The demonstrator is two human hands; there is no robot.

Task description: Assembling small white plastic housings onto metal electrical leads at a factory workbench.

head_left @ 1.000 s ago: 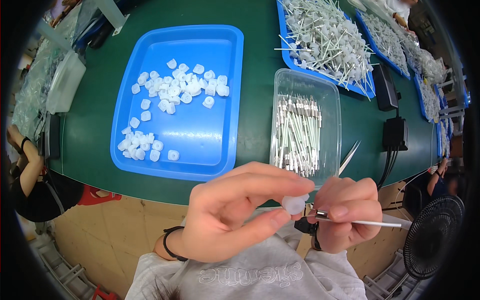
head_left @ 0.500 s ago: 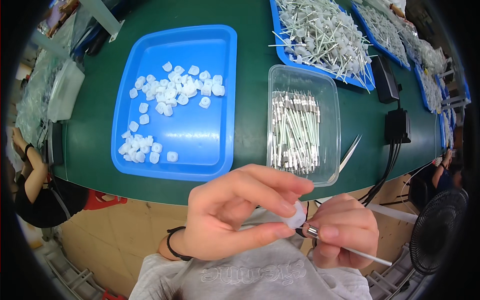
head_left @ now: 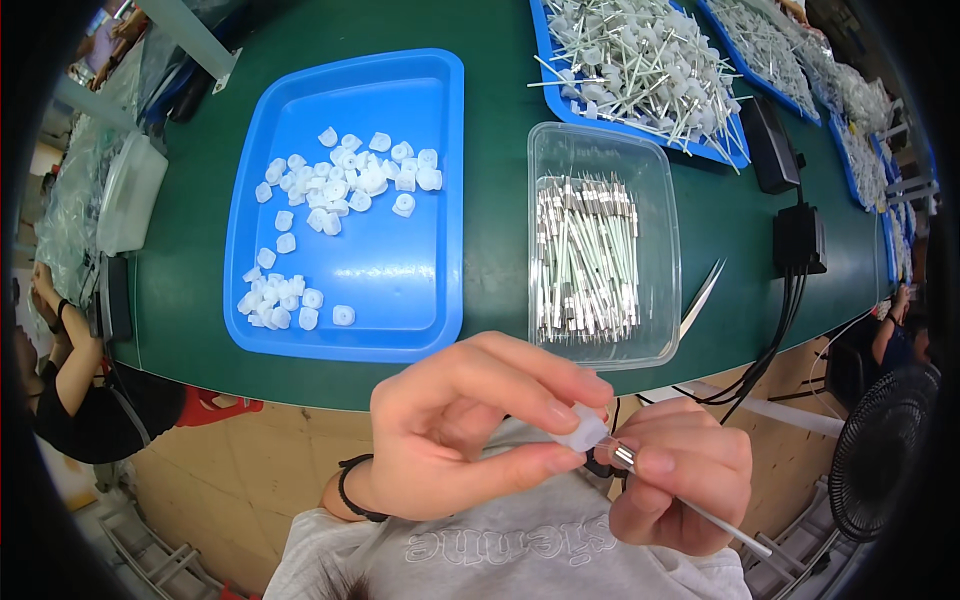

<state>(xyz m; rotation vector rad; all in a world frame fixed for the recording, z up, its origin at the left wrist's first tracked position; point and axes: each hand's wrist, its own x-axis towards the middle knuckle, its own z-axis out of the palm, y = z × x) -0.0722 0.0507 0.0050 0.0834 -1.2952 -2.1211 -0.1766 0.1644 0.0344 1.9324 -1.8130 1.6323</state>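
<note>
My left hand [head_left: 445, 430] pinches a small white plastic cap [head_left: 582, 430] between thumb and fingers, in front of the table's near edge. Facing it, my right hand [head_left: 692, 470] grips a thin pale rod [head_left: 738, 534] with a shiny metal collar [head_left: 624, 456] at its upper end. Fine wire-like leads show between collar and cap; whether they enter the cap I cannot tell. Loose white caps [head_left: 335, 185] lie in a blue tray [head_left: 400, 330] on the left. A clear plastic box [head_left: 655, 250] beyond my hands holds many similar metal-ended rods [head_left: 590, 260].
Behind the box, a blue tray [head_left: 543, 65] is heaped with rods bearing white caps. Tweezers [head_left: 703, 298] lie right of the box, near black boxes [head_left: 798, 238] with hanging cables. A black fan [head_left: 885, 455] stands at right. Other people's arms [head_left: 75, 350] show at the edges.
The cap in my left hand has tilted and shifted slightly left, and the leads beside the collar show more plainly. Both hands keep their holds. The whole view has shifted a little.
</note>
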